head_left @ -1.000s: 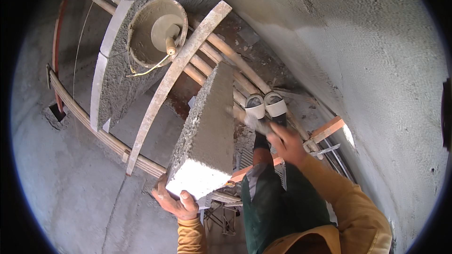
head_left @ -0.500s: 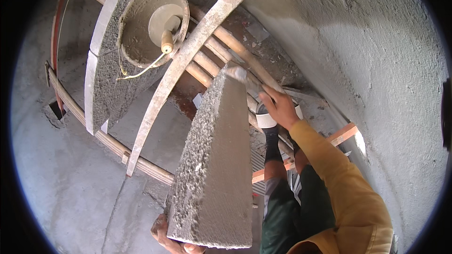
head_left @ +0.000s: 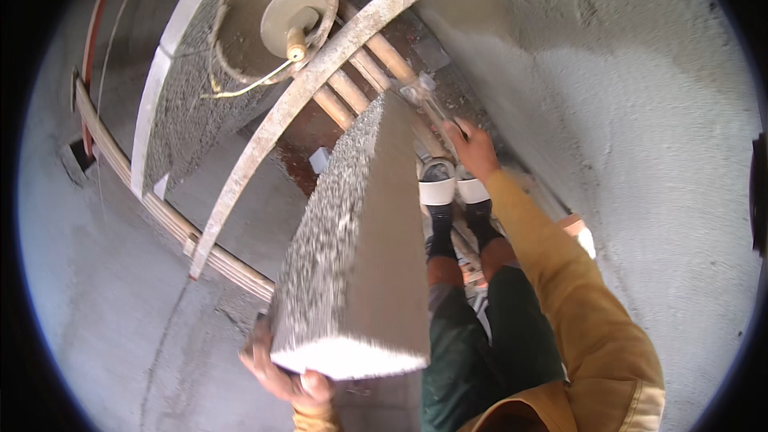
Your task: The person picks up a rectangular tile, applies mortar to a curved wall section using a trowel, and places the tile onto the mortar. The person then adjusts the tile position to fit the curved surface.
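My left hand (head_left: 284, 380) grips the near lower end of a long pale block (head_left: 388, 264), whose left side is coated with rough, speckled mortar and whose right face is smooth. Past the block's right side, my right hand (head_left: 472, 148) is closed on the handle of a hand tool (head_left: 434, 108); its pale, mortar-smeared head is near the block's far end, too blurred to make out clearly. A bucket (head_left: 236, 32) at the upper left holds grey mortar and a tool with a wooden handle (head_left: 296, 44). A curved plank (head_left: 264, 136) crosses just left of the block.
Bamboo poles (head_left: 344, 96) form a platform under my sandalled feet (head_left: 437, 190). A rough wall (head_left: 640, 112) rises on the right. Mortar-covered slabs (head_left: 152, 128) stand at the left, with more poles (head_left: 112, 144) and a grey surface (head_left: 112, 288) beyond them.
My right hand and tool have moved up the frame toward the block's far end. The block and left hand dropped lower, then came slightly back up and left.
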Action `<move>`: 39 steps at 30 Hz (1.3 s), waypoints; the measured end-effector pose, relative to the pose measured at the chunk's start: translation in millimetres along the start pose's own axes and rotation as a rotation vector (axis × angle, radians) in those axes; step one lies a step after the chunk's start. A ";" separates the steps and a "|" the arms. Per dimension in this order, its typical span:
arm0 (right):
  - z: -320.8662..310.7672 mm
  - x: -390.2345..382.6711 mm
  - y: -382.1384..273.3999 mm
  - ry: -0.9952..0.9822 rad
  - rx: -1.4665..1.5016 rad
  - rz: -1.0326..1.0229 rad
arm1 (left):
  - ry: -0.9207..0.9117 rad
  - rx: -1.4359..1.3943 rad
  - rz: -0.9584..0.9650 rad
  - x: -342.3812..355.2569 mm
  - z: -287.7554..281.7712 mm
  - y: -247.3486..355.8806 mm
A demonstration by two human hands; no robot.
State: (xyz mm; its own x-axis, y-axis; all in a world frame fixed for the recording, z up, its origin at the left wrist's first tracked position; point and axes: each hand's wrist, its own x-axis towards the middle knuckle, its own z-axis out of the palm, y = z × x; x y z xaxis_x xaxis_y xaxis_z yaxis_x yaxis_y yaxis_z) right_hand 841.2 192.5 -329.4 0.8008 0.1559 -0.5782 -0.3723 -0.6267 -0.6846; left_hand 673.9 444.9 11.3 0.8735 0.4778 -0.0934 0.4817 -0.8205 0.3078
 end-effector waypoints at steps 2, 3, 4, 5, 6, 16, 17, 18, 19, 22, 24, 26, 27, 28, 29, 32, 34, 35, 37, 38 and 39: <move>-41.9 -51.2 -43.9 -0.025 0.063 0.014 | 0.014 -0.063 0.015 0.1 1.9 -1.3; -62.7 -72.7 -68.3 -0.083 0.102 0.029 | 0.046 -0.104 0.014 -0.5 3.0 -0.6; -82.1 -89.2 -96.7 -0.141 0.140 0.053 | 0.072 -0.126 0.037 -1.0 3.9 0.1; -96.6 -100.4 -125.2 -0.136 0.165 -0.035 | 0.113 -0.180 -0.017 -2.6 5.5 2.4; -106.2 -109.9 -154.0 -0.137 0.194 -0.117 | 0.164 -0.174 0.002 -3.3 8.2 4.9; -96.5 -139.5 -292.6 -0.375 0.014 -0.301 | 0.666 -0.917 -1.088 -25.6 28.3 74.9; -93.6 -141.2 -292.7 -0.382 0.034 -0.341 | 0.662 -1.314 -1.350 -33.0 23.0 90.7; -92.6 -142.7 -293.0 -0.380 0.039 -0.352 | 0.520 -1.404 -1.378 -37.3 18.2 105.9; -90.8 -144.2 -293.3 -0.372 0.043 -0.351 | 0.329 -1.478 -1.524 -39.0 13.5 117.4; -86.8 -147.2 -295.6 -0.441 0.040 -0.280 | 0.507 -1.584 -1.370 -14.6 12.7 127.7; -82.5 -150.1 -295.9 -0.447 0.075 -0.340 | 0.510 -1.621 -1.369 6.6 10.2 118.9; -77.6 -157.5 -292.0 -0.393 0.059 -0.341 | 0.420 -1.618 -1.365 18.0 0.6 102.1; -74.1 -162.5 -288.7 -0.364 0.046 -0.386 | 0.380 -1.592 -1.446 22.8 -5.1 90.2; -75.4 -172.2 -281.5 -0.336 0.039 -0.369 | 0.353 -1.600 -1.394 23.9 -10.5 83.8; -71.9 -185.4 -275.5 -0.319 0.074 -0.422 | 0.356 -1.528 -1.427 26.6 -14.6 73.9; -72.1 -228.4 -251.0 -0.293 0.064 -0.303 | 0.361 -1.216 -1.270 33.2 -8.2 66.7; -70.4 -254.6 -235.6 -0.214 0.077 -0.283 | 0.446 -0.872 -1.231 35.3 7.8 70.6; -69.6 -266.1 -227.4 -0.172 0.129 -0.275 | 0.438 -0.707 -1.194 33.4 15.3 73.2; -66.8 -280.9 -213.8 -0.141 0.139 -0.249 | 0.359 -0.415 -1.117 27.8 28.3 77.2; -66.2 -284.7 -207.5 -0.134 0.146 -0.251 | 0.377 -0.471 -1.058 22.8 31.6 78.0; -65.0 -288.1 -202.5 -0.169 0.144 -0.176 | 0.329 -0.461 -1.079 19.6 33.9 77.4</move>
State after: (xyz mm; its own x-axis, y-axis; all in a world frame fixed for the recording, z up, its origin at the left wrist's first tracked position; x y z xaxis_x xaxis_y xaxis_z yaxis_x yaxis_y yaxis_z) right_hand 716.3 224.8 4.7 0.7739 0.3859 -0.5022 -0.3070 -0.4651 -0.8303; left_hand 730.7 380.2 1.2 -0.0517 0.9572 -0.2848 0.8205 0.2033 0.5343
